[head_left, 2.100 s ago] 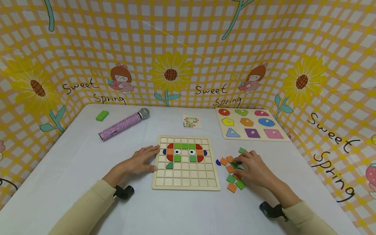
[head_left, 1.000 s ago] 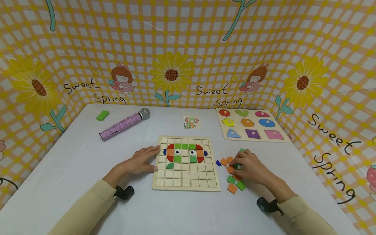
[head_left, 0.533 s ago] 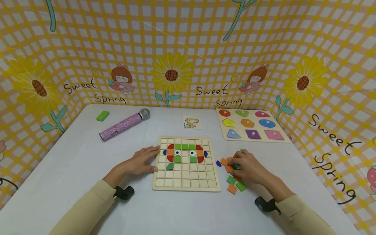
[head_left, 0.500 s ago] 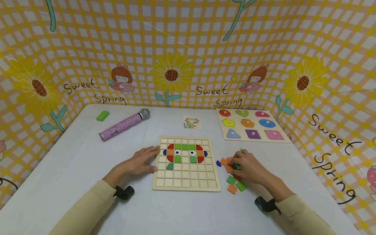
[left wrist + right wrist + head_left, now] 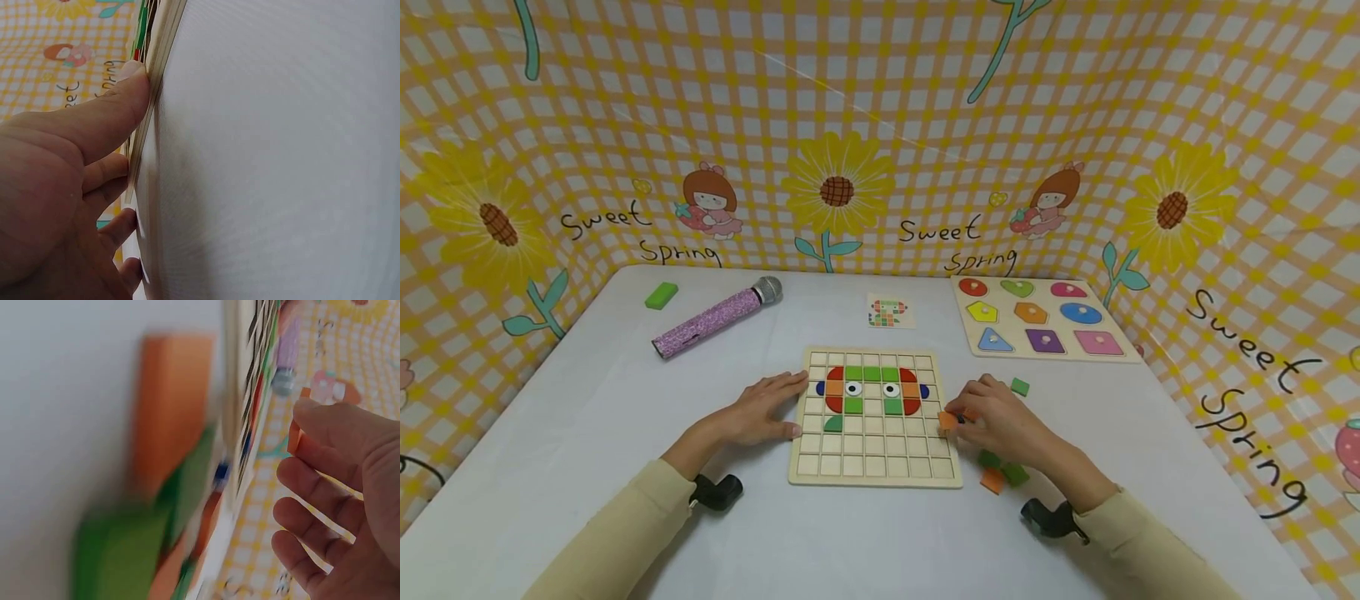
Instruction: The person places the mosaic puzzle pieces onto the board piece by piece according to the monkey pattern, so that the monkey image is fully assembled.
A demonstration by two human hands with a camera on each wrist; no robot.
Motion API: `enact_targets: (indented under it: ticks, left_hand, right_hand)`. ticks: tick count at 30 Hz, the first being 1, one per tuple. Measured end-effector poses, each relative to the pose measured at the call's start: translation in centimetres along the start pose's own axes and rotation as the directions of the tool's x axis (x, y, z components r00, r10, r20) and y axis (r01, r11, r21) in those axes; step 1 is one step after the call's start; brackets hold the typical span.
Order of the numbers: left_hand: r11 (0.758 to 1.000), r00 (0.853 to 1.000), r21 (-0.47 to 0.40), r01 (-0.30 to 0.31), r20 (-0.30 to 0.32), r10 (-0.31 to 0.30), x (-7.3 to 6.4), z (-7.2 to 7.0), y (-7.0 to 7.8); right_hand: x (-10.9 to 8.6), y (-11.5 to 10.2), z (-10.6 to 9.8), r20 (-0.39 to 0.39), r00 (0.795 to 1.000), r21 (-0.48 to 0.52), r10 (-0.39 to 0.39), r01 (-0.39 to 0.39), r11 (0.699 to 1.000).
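Note:
A wooden grid board point(image 5: 876, 467) lies mid-table, with red, green, orange and blue tiles and two eye tiles forming a face, plus a green quarter-round tile point(image 5: 832, 423) lower left. My left hand point(image 5: 752, 412) touches the board's left edge, fingers and thumb extended. Beside the right edge, my right hand point(image 5: 1011, 423) pinches an orange square tile point(image 5: 948, 421) between thumb and index finger; the right wrist view shows this tile point(image 5: 294, 434) off the table. Under and near that hand lie loose tiles, among them an orange square point(image 5: 992, 480) and a green square point(image 5: 1015, 474); some are hidden.
Behind the board lies a small pattern card point(image 5: 891, 312). A knobbed shape puzzle point(image 5: 1037, 337) stands back right, with a lone green tile point(image 5: 1020, 387) in front. At back left are a glittery pink microphone point(image 5: 711, 322) and a green block point(image 5: 661, 296).
From the loose tiles, my right hand has moved left to the board's right edge with an orange tile pinched in it. My left hand has stayed at the left edge.

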State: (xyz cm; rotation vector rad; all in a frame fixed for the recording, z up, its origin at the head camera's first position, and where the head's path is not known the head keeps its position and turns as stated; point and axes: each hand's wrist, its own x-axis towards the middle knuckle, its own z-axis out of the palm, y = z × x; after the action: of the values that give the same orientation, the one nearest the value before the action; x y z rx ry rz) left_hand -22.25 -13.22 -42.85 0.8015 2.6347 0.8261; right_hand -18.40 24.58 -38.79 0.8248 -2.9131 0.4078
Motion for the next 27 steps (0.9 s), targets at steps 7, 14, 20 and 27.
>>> enact_targets:
  ticks: [7, 14, 20, 27]
  left_hand:
    - [1.0, 1.0, 0.002, -0.002, -0.002, 0.002, 0.0, 0.0, -0.1]
    - [1.0, 1.0, 0.005, -0.01, -0.003, 0.01, -0.1, 0.0, 0.1]
    - [1.0, 1.0, 0.007, -0.009, -0.002, 0.009, -0.1, -0.1, 0.1]
    - [1.0, 1.0, 0.003, -0.015, -0.004, 0.015, -0.1, -0.1, 0.1]
  right_hand:
    - [2.7, -3.4, 1.3, 0.002, 1.0, 0.018, -0.027, 0.027, 0.999]
    - [5.0, -6.2, 3.2, -0.021, 0.995, -0.033, -0.097, 0.096, 0.995]
    - [6.4, -7.8, 4.2, -0.007, 0.997, -0.051, -0.074, 0.074, 0.996]
    - [7.3, -8.5, 4.9, 0.009, 0.995, -0.104, -0.099, 0.099, 0.99]
